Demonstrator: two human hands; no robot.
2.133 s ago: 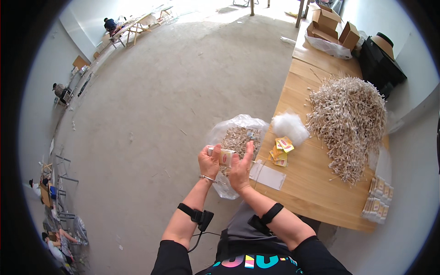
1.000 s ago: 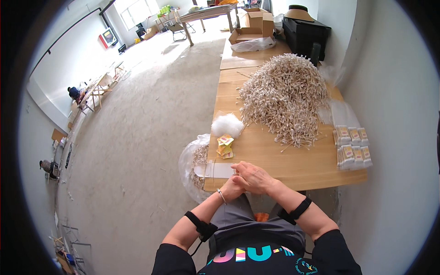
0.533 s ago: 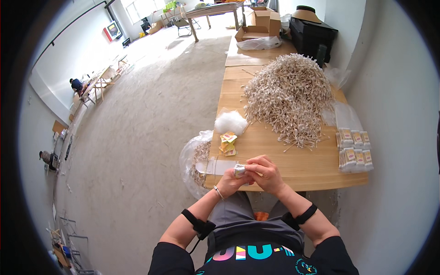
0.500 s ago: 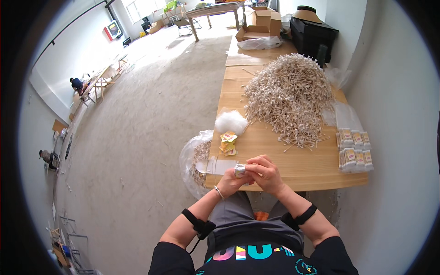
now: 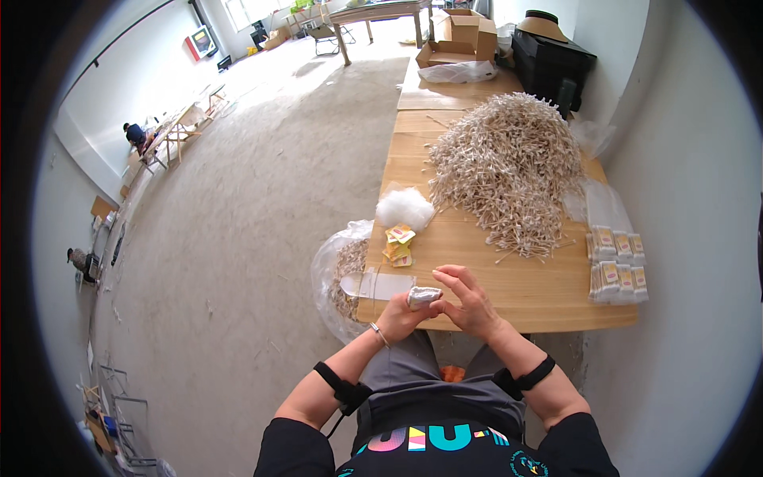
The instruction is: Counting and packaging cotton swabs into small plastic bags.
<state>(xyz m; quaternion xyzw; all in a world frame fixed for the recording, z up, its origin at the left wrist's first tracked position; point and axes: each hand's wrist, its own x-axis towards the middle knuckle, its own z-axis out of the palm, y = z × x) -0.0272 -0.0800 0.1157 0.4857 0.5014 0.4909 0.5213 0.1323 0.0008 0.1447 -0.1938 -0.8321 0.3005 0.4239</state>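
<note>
Near the table's front edge, my left hand (image 5: 400,318) is closed around a small white plastic packet (image 5: 424,297). My right hand (image 5: 472,308) is just right of the packet, its index and middle fingers raised and apart. Its thumb is close to the packet's right end; whether they touch I cannot tell. Beyond my hands lie several yellow-and-white cards (image 5: 399,246) in a loose stack, with a heap of clear plastic bags (image 5: 404,208) behind them. A large mound of cotton swabs (image 5: 509,171) covers the middle of the wooden table (image 5: 453,266).
Filled packs (image 5: 616,274) stand in rows at the table's right edge. A clear strip (image 5: 377,285) lies by the left edge, above a bag of swabs (image 5: 343,262). Farther back are a cardboard box (image 5: 461,40) and a black bin (image 5: 550,63). Another person (image 5: 137,137) sits far left.
My right hand's fingers have lifted off the packet and spread apart. The packet in my left hand now shows more of its white side.
</note>
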